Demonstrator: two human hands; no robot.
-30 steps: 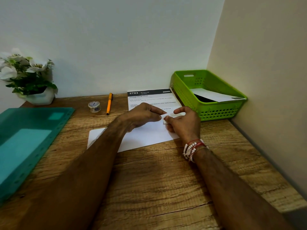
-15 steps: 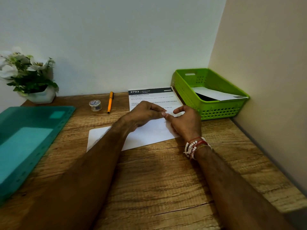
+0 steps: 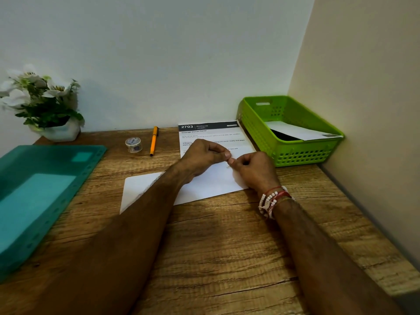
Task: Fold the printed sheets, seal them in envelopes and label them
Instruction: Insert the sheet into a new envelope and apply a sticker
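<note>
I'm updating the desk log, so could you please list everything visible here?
table: one, brown wood, under everything
potted flowers: one, white and green, back left corner
folder: one, teal, left edge
tape roll: one, clear, beside the pen
pen: one, orange, back centre
printed sheet: one, white with black header, against the wall
plain paper: one, white, under both hands
basket: one, green, right corner
paper in basket: one, white, leaning inside
bracelets: several, red and white, right wrist
left hand: one, fingers curled, over the plain paper
right hand: one, fingers curled, fingertips meeting the left's
</note>
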